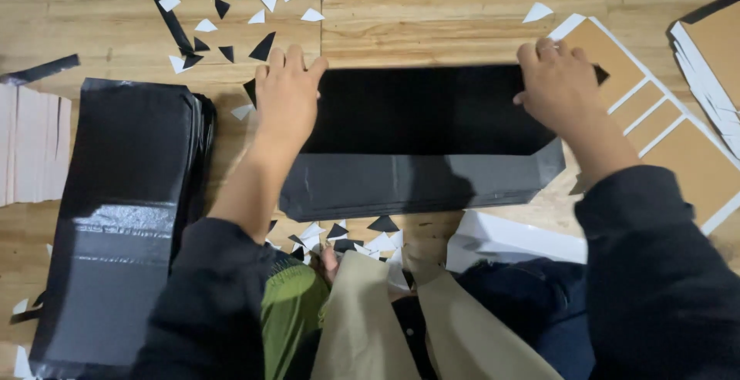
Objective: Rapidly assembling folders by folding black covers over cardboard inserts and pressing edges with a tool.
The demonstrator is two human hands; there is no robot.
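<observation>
Far left: we see pale pink sheets at the edge of the wooden floor, just beside a tall stack of black sheets whose long axis runs away from us.
Scraps: black and white paper triangles lie scattered on the floor above that stack, with a long black strip running among them.
Left hand: our left hand lies flat, fingers together and extended, palm down on the left end of the black card.
Black card: it sits on the floor right in front of us, between both hands; its long axis runs left to right, its lower flap a greyer, glossier band with angled corners.
Near edge: more small triangles lie below the card, close to our lap, and a white sheet peeks out just right of them.
Right hand: our right hand presses on the card's upper right corner, fingers curled over the far edge.
Far right: brown cardboard panels with white borders lie touching the card's right end.
</observation>
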